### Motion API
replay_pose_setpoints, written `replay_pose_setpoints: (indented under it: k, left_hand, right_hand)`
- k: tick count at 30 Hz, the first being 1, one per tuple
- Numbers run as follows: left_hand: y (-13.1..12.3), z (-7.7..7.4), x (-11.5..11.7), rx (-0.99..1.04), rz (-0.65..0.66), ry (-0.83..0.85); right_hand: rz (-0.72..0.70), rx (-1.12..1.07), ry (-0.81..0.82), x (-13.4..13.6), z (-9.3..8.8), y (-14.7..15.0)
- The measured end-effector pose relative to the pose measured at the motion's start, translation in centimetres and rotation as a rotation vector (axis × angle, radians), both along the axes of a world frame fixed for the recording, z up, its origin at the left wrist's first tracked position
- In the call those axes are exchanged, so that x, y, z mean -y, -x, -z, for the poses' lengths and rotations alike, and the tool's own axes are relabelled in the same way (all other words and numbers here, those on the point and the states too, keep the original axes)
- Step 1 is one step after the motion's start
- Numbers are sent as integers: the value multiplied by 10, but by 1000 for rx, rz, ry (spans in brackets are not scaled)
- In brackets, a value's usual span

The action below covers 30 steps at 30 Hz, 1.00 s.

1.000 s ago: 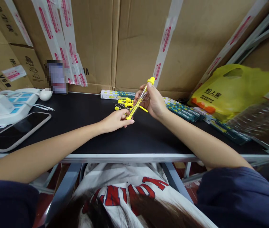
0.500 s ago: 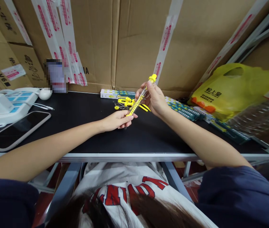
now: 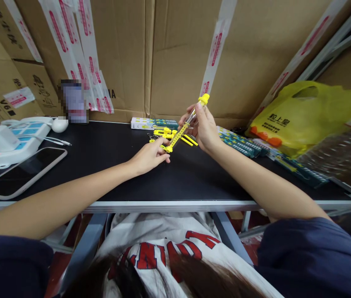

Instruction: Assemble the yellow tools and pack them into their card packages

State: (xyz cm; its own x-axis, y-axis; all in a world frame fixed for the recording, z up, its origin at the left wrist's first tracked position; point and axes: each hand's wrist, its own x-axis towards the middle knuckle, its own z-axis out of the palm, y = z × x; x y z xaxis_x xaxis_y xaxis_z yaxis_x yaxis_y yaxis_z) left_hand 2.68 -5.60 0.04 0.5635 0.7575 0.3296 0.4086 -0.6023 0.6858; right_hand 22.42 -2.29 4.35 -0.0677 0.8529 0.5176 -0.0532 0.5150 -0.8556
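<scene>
My right hand (image 3: 205,128) is closed around the upper part of a slim clear tube (image 3: 190,118), which has a yellow graduated strip inside and a yellow cap (image 3: 204,99) on top. The tube is tilted, its lower end toward my left hand (image 3: 150,156). There, my left fingers pinch a small yellow end piece (image 3: 169,149), partly hidden by the fingers. Behind the hands, loose yellow plastic parts (image 3: 163,132) and thin wire pieces lie on the black tabletop (image 3: 116,136).
Printed boxes (image 3: 153,123) stand at the back, with more boxes (image 3: 237,142) to the right. A yellow plastic bag (image 3: 305,111) sits at far right. On the left are a phone (image 3: 23,171), a power strip (image 3: 32,131) and cables. Cardboard (image 3: 175,54) walls the back.
My left fingers have shifted from around the tube's lower end to the small yellow piece there, exposing more of it. My right hand keeps its grip, and the tube moved slightly right.
</scene>
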Motion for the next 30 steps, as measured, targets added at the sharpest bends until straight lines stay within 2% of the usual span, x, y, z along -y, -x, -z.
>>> replay_pose_setpoints:
  k: [7, 14, 20, 24, 27, 30]
  left_hand:
    - [3, -2, 3, -79, -3, 34]
    - [2, -7, 5, -89, 58, 47]
    - [5, -7, 2, -87, 20, 70]
    - [7, -10, 1, -109, 4, 102]
    - [8, -12, 0, -118, -30, 92]
    - [9, -12, 0, -156, -33, 98]
  right_hand:
    - [43, 29, 86, -11, -2, -7]
    - [186, -28, 142, -30, -19, -33]
    - [94, 73, 60, -24, -6, -21]
    - [150, 66, 8, -31, -7, -28]
    - [152, 15, 17, -34, -6, -30]
    - [66, 11, 55, -28, 1, -21]
